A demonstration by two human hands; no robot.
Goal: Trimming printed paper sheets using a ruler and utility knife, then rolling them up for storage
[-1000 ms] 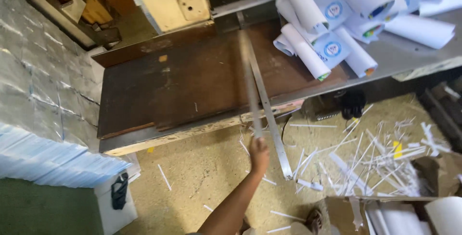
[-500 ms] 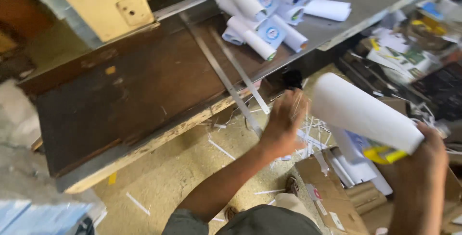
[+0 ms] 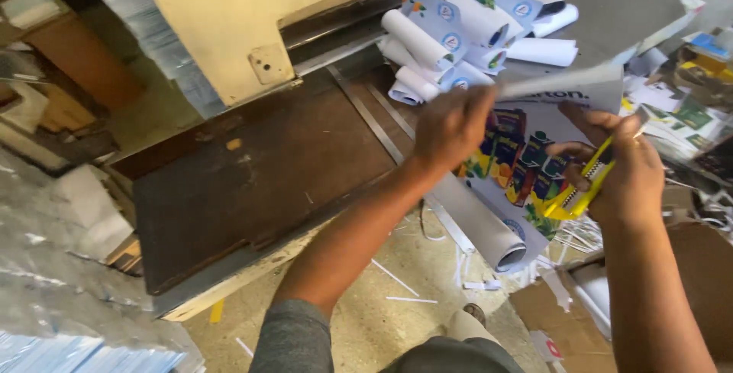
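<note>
I keep my left hand (image 3: pixel 450 125) clamped on the top edge of the printed sheet (image 3: pixel 527 151), fingers curled over it, while it half unrolls above the dark table (image 3: pixel 267 167). My right hand (image 3: pixel 622 171) grips a yellow knife (image 3: pixel 580 190), fingers wrapped tight, and steadies the sheet's side. To do this well, I should hold the paper taut and flat, blade away from my fingers.

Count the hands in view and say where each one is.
2. The left hand grips the top edge of the printed sheet; the right hand is at the sheet's right side, holding a yellow cutter. No others show.
</note>
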